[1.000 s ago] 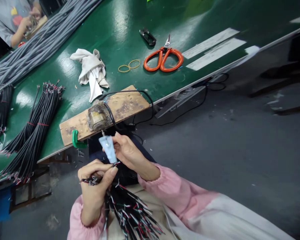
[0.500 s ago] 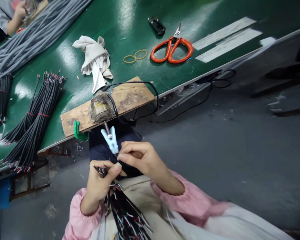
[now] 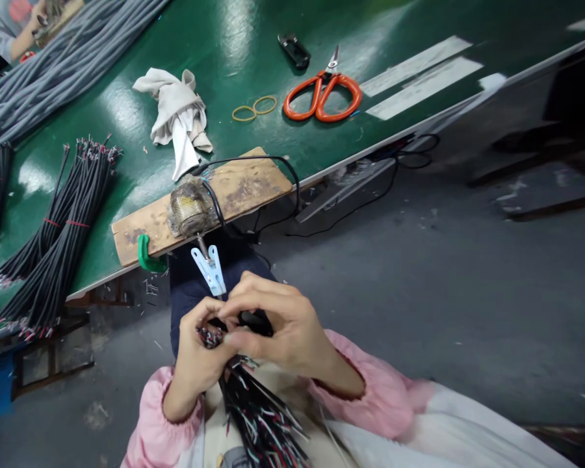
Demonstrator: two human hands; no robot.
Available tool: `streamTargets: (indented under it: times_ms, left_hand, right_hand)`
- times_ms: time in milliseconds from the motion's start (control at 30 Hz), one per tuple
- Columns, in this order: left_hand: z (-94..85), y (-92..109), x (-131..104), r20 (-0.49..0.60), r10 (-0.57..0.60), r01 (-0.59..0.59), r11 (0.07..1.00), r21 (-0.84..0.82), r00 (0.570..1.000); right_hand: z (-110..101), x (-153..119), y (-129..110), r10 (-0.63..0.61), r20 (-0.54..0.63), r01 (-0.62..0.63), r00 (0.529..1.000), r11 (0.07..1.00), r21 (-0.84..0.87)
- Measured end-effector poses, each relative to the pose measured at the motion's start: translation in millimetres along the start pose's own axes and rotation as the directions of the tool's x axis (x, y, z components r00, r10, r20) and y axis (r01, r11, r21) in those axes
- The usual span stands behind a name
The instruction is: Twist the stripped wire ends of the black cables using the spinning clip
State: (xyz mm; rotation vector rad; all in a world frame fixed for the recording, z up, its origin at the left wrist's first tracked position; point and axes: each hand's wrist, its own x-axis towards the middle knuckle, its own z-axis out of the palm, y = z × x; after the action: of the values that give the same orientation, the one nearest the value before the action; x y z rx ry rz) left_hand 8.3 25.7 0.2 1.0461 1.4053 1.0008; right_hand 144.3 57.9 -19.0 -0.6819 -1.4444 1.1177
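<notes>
My left hand [image 3: 202,364] is wrapped round a bundle of thin black cables [image 3: 253,403], whose stripped red and white wire ends fan out below it. A cluster of cable ends pokes out above its curled fingers. My right hand [image 3: 277,318] reaches over the top of that bundle, thumb and fingers bent in close against my left hand. What its fingertips grip is hidden. Just beyond both hands, a light blue clothes peg [image 3: 210,272] sits at the shaft of a small tape-covered motor [image 3: 189,207], mounted on a wooden board [image 3: 253,179].
A green clamp [image 3: 147,255] grips the table edge beside the board. On the green table [image 3: 234,52] lie tied black cable bundles [image 3: 73,227], grey cables [image 3: 68,78], a white cloth [image 3: 175,110], rubber bands [image 3: 254,109], orange-handled scissors [image 3: 324,97] and a black clipper [image 3: 295,52]. A co-worker's hand [image 3: 29,29] shows top left.
My right hand has moved from just below the peg, down onto the top of the bundle beside my left hand. The whole view has shifted slightly.
</notes>
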Motion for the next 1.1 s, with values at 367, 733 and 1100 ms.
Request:
streamTargets:
  times_ms: [367,733,1100]
  left_hand:
    - [-16.6,-1.0,-4.3,-0.057,0.122,-0.12,0.992,0.028,0.991]
    - [-9.9,-9.9,-4.4,-0.219,0.043,-0.047,0.999,-0.013,0.975]
    - [-9.4,-1.0,2.2,-0.061,0.069,-0.073,0.995,-0.065,0.996]
  right_hand:
    - [-0.3,-0.7,6.8,-0.019,-0.084,0.016,0.996,0.999,-0.033]
    - [13.2,-7.9,6.3,0.009,-0.268,-0.029,0.963,0.997,-0.072]
    - [27.2,-6.3,32.7,0.532,0.302,-0.515,0.791,0.313,0.798]
